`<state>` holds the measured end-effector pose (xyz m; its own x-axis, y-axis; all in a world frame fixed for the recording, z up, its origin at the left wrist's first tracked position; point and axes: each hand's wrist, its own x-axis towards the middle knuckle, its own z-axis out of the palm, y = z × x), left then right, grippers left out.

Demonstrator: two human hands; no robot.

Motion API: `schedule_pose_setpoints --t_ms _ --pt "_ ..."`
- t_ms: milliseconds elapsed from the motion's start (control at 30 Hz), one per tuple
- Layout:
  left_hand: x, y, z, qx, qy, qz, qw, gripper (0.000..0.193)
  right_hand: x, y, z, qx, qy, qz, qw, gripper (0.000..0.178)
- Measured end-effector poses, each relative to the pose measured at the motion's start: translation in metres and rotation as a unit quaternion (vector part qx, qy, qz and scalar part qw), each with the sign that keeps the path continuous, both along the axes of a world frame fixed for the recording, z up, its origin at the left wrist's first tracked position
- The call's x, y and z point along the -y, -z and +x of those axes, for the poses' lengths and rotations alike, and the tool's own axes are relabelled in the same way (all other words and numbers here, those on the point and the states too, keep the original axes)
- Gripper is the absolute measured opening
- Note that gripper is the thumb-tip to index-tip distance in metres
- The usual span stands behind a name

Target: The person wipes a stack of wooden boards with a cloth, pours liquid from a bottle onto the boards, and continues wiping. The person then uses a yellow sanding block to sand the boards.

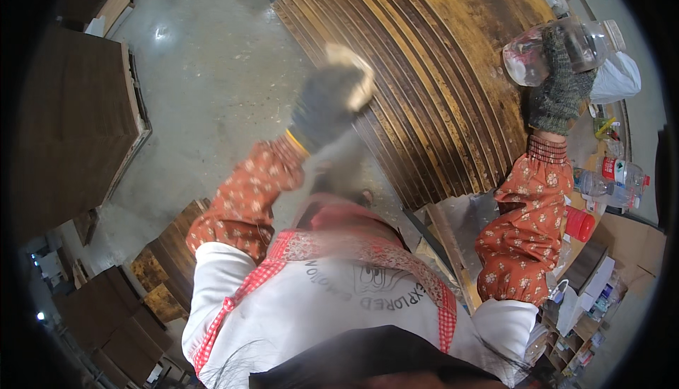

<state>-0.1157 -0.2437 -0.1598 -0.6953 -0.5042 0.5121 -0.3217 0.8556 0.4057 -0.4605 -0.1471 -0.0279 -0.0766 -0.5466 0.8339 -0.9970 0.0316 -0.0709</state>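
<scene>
My left hand [325, 102], in a dark glove with a yellow cuff edge, is blurred by motion. It holds a crumpled cream-coloured rag [361, 74], close to the left edges of a stack of brown boards [424, 71]. Over the stack's right side, my right hand [562, 92] wears a dark grey knitted glove. Its fingers wrap round a clear plastic bottle [527, 60], which lies on its side with its cap end to the right. Some clear liquid seems to be inside. Orange flowered sleeves cover both my forearms.
Beyond the bottle lies a white plastic bag [617, 78]. Along the right stand plastic bottles [622, 173], a red-capped container [580, 224] and a cardboard box [629, 247]. More board stacks [78, 120] stand at the left, across the grey floor [191, 71].
</scene>
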Motion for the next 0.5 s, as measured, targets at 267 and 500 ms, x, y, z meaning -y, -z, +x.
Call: schedule_pose_setpoints --t_ms 267,500 --pt "0.065 -0.019 0.011 0.085 -0.068 -0.021 0.994 0.061 0.005 0.009 -0.015 0.079 0.016 -0.006 0.997 0.047" --pt "0.019 -0.02 0.011 0.141 0.042 -0.007 0.989 0.077 0.012 0.009 -0.019 0.02 0.056 -0.018 0.998 0.046"
